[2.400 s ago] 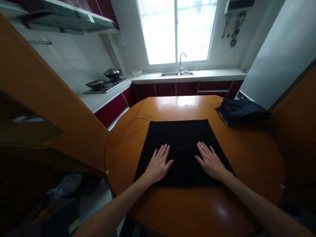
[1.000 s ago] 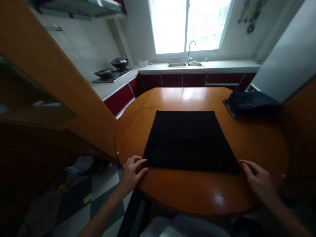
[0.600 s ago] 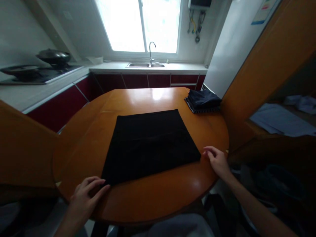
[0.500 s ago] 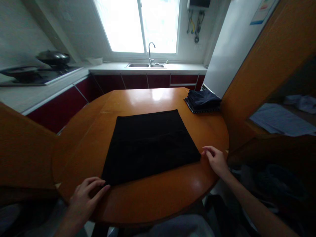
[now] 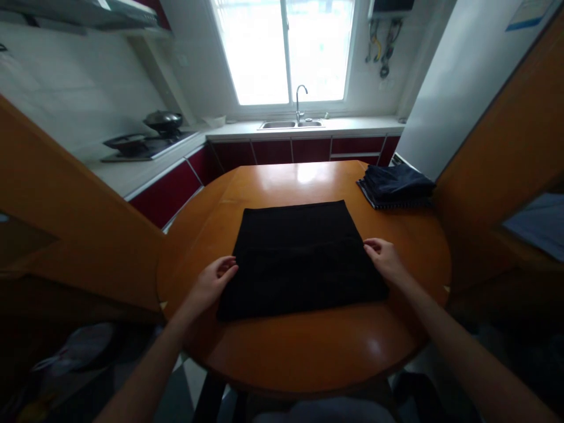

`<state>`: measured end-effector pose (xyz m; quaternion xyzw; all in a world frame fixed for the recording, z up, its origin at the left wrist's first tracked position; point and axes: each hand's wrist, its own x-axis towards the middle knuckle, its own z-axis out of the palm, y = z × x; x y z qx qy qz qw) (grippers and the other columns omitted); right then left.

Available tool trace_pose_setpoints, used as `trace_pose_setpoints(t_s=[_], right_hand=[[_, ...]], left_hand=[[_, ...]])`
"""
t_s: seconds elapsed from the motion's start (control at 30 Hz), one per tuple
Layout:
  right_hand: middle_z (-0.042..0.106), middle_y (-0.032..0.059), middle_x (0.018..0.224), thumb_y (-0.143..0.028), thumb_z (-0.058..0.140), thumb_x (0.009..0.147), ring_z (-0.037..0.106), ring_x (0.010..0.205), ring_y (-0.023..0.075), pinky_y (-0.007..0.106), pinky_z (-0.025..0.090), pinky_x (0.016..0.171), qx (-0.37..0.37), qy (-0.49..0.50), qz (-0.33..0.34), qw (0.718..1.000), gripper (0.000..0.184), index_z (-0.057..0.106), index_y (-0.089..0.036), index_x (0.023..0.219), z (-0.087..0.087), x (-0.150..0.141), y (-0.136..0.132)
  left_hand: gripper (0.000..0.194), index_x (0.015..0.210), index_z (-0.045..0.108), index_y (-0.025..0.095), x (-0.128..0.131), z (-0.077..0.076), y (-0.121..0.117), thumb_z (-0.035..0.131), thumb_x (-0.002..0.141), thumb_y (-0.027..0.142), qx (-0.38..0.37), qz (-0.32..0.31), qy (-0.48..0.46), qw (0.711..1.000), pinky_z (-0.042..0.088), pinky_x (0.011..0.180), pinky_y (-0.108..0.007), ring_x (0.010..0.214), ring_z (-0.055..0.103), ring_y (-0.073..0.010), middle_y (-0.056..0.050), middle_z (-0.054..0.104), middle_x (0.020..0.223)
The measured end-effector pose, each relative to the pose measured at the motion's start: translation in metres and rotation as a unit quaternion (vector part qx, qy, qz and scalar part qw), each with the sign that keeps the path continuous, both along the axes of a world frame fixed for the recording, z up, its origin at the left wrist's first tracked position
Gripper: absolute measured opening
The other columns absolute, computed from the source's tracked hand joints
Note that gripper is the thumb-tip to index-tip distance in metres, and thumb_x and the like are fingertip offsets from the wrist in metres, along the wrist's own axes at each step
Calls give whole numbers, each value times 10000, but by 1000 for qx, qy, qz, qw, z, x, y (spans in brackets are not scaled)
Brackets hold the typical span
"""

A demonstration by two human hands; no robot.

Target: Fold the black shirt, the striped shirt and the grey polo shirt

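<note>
A black folded cloth (image 5: 299, 264) lies flat on the wooden table in a near-rectangular shape; whether it is a garment I cannot make out. Its left side edge is pinched about midway by my left hand (image 5: 214, 283), the fingers curled and the thumb below them. On the opposite side, my right hand (image 5: 384, 258) has its thumb and fingers closed at the cloth's edge, a little higher up. The near corners rest on the tabletop, apart from both hands.
A stack of dark folded clothes (image 5: 396, 185) sits at the table's far right. The rounded wooden table (image 5: 304, 352) fills the middle. Beyond it are a counter with a sink (image 5: 282, 124), a stove with a pan (image 5: 164, 121), and a white fridge (image 5: 467, 82) on the right.
Both hands have moved from the cloth's near corners up along its sides to about mid-edge. The cloth lies slightly straighter. My view has swung to the left.
</note>
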<state>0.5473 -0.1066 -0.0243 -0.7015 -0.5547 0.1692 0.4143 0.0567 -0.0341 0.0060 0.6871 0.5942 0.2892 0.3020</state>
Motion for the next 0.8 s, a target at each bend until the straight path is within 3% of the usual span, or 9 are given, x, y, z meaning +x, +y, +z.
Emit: trace_pose_setpoints(t_s=[0.13, 0.23, 0.43, 0.6, 0.8], right_hand=[[742, 135, 1035, -290, 642, 842, 693, 893, 242, 365, 535, 837, -22, -75, 51, 996, 276, 726, -149, 1064, 3, -6, 47], [757, 121, 982, -260, 671, 827, 698, 889, 242, 348, 528, 823, -77, -87, 95, 989, 194, 745, -165, 980, 4, -4, 64], [761, 75, 861, -284, 655, 824, 692, 782, 212, 300, 503, 713, -121, -59, 150, 979, 144, 747, -179, 859, -2, 5, 69], [746, 72, 809, -315, 608, 826, 678, 753, 213, 310, 490, 706, -91, -49, 140, 985, 180, 725, -179, 803, -2, 3, 68], [740, 72, 801, -330, 582, 823, 677, 756, 222, 321, 486, 699, -53, -36, 111, 992, 193, 712, -189, 802, -1, 0, 70]], left_hand=[[621, 1044, 688, 164, 22, 2, 55, 655, 688, 672, -28, -46, 45, 998, 537, 841, -371, 914, 696, -273, -102, 733, 981], [503, 927, 713, 180, 27, 0, 73, 660, 708, 629, -61, -106, 73, 990, 520, 793, -349, 864, 686, -262, -84, 735, 924], [460, 833, 714, 189, 26, -11, 72, 615, 748, 630, -25, -107, 84, 990, 492, 747, -342, 821, 650, -256, -76, 712, 869], [414, 811, 701, 192, 26, -16, 68, 556, 816, 580, 8, -100, 95, 990, 467, 726, -336, 800, 631, -242, -68, 690, 841], [409, 832, 677, 183, 27, -10, 62, 536, 832, 567, 4, -53, 48, 997, 457, 705, -323, 782, 627, -231, -51, 677, 815]])
